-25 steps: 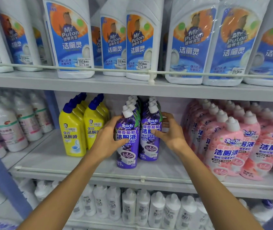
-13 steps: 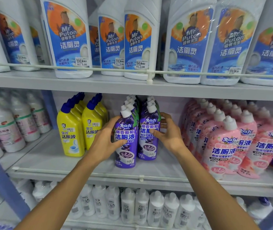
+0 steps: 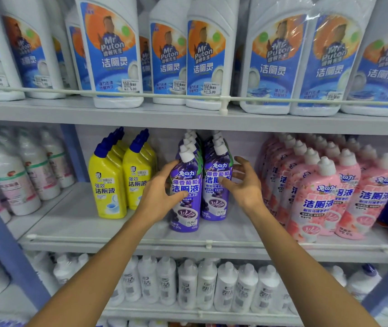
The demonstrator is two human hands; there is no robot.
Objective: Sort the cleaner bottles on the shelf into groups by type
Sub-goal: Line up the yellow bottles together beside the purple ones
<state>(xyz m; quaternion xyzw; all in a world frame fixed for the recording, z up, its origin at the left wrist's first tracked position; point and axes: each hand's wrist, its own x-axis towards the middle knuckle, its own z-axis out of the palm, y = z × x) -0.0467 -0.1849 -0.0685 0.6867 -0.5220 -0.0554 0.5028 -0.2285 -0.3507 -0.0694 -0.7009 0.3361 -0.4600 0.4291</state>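
Two rows of purple cleaner bottles stand mid-shelf. My left hand [image 3: 161, 193] grips the front purple bottle of the left row [image 3: 186, 208], fingers round its left shoulder and thumb on the label. My right hand [image 3: 243, 185] is spread beside the front purple bottle of the right row [image 3: 214, 204]; only the thumb tip touches its label. Yellow bottles with blue caps [image 3: 108, 192] stand to the left in two rows. Pink bottles [image 3: 318, 199] fill the right side.
A thin guard rail [image 3: 207, 244] runs along the front edge of the middle shelf [image 3: 82, 223]. Large white Mr Puton bottles [image 3: 115, 55] line the shelf above, small white bottles [image 3: 207, 286] the shelf below. A blue upright [image 3: 6, 251] separates the left bay of white bottles [image 3: 16, 185].
My right hand has let go of the right purple bottle and spread its fingers away from it. My left hand stays on the left purple bottle.
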